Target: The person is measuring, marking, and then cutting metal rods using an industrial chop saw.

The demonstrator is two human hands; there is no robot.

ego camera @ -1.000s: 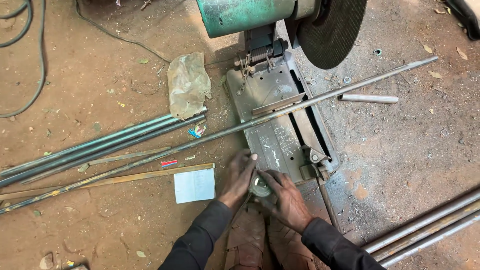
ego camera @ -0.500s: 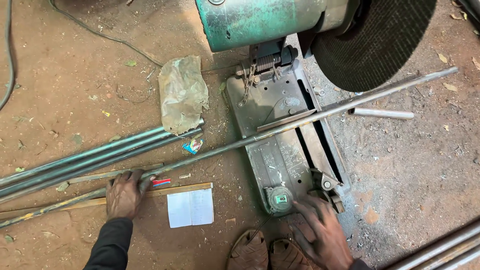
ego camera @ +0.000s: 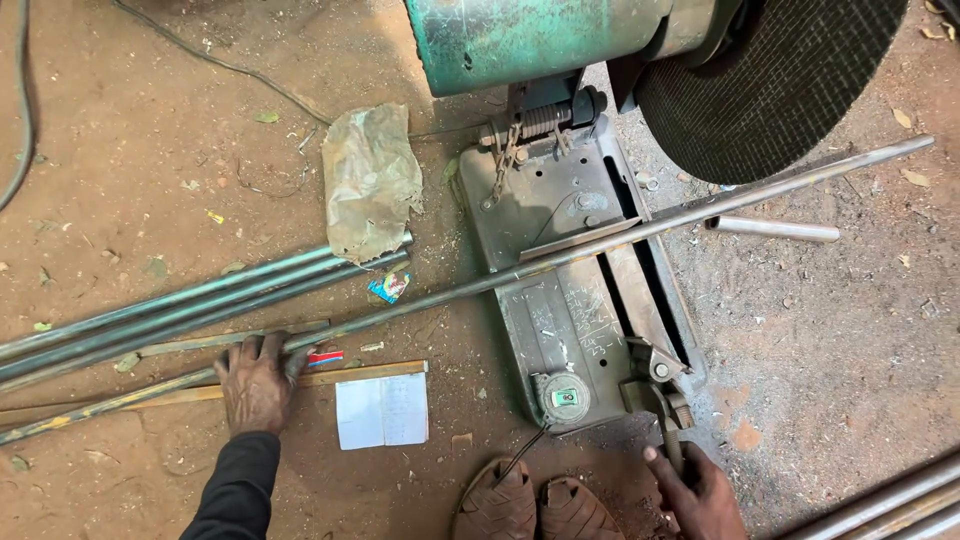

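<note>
We press our left hand (ego camera: 255,385) flat, fingers spread, on the long steel rod (ego camera: 560,262) where it runs over the dirt at about eight o'clock in the view; the palm bears down on it rather than wrapping it. The rod slants from the lower left up toward two o'clock, crossing the base of the chop saw (ego camera: 580,300) and lying against its fence, under the dark abrasive disc (ego camera: 770,85) at one o'clock. Our right hand (ego camera: 700,490), at five o'clock, curls around the vise handle (ego camera: 668,440) at the front of the saw base, fingers closed on it. A tape measure (ego camera: 563,397) sits on the base just left of that handle. Near our left hand lie a wooden strip (ego camera: 350,375), a slip of white paper (ego camera: 382,411) and a bundle of pipes (ego camera: 200,300) toward nine o'clock. Our sandalled feet (ego camera: 535,505) show at six o'clock.
</note>
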